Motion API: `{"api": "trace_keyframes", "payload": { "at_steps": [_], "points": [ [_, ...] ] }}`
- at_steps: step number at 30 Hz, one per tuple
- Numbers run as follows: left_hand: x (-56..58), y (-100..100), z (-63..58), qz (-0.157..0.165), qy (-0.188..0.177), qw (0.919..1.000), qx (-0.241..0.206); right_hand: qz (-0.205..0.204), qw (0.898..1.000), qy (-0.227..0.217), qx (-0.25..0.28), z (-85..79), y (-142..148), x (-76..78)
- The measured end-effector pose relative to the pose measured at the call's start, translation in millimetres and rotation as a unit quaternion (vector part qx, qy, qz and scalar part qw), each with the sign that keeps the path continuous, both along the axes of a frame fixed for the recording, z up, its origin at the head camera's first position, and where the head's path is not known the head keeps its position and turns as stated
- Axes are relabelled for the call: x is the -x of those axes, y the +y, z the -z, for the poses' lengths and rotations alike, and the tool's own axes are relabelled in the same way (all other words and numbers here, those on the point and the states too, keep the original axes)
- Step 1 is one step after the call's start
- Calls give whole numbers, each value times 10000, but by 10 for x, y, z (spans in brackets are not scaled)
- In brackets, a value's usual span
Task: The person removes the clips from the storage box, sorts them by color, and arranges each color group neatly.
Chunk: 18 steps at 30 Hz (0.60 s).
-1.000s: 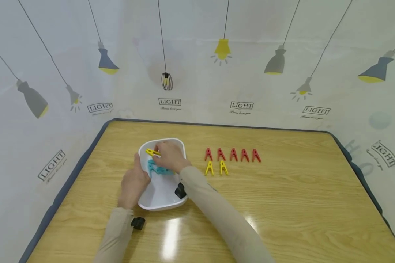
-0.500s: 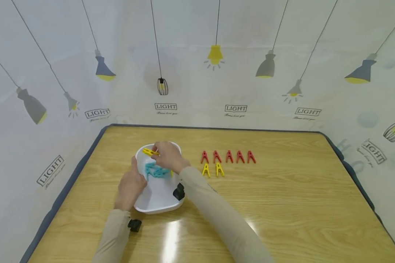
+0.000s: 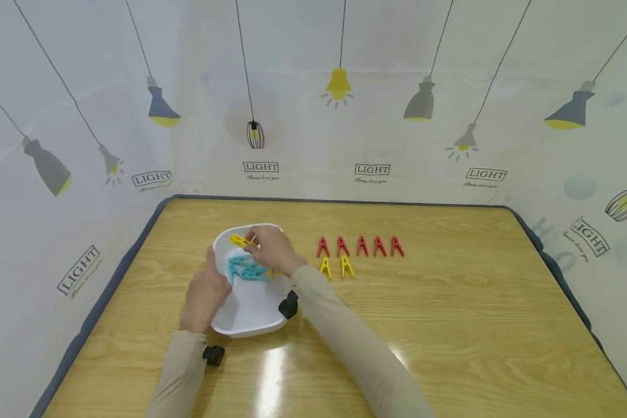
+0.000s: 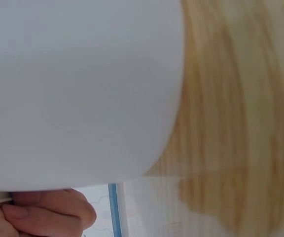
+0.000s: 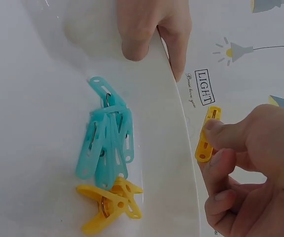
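My left hand (image 3: 205, 293) grips the left wall of a white plastic basin (image 3: 251, 313), thumb over the rim and fingers outside. Between thumb and fingertips, my right hand (image 3: 273, 248) pinches a yellow clothespin (image 5: 208, 133), held above the basin near its far rim. Several teal clothespins (image 5: 107, 136) lie heaped on the basin floor. Beside them in the right wrist view are yellow clothespins (image 5: 107, 205), mostly hidden by my right hand in the head view. The left wrist view is largely filled by the basin's white outside.
Right of the basin, several red clothespins (image 3: 362, 246) form a row on the wooden table (image 3: 449, 313). Two yellow clothespins (image 3: 347, 267) lie just below that row's left end. A white lamp-patterned sheet (image 3: 298, 139) rises behind the table and along its sides.
The head view has shifted slightly. My right hand, still pinching the yellow clothespin, has moved a little to the right over the basin. My left hand keeps its grip on the rim.
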State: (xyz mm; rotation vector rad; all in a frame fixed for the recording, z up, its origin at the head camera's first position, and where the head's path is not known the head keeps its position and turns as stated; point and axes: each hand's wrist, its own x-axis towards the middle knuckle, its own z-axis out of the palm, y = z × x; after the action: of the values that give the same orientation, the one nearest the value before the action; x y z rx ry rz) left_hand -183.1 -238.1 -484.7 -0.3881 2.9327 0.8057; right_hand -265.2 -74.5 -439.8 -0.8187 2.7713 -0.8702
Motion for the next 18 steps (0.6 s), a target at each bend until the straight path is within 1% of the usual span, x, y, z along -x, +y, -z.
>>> {"api": "trace_keyframes", "payload": {
  "at_steps": [5,12,18],
  "points": [
    [3,-1,-13,-51,-155,9998,-117,70,9999,-44,113,-10,90,5],
    [-2,1,-26,-33,-124,9999,0,330,9987,37,382,5,299,13],
    [5,14,-35,-117,-319,9994,-93,520,9969,-7,597,28,476,-2]
  ]
}}
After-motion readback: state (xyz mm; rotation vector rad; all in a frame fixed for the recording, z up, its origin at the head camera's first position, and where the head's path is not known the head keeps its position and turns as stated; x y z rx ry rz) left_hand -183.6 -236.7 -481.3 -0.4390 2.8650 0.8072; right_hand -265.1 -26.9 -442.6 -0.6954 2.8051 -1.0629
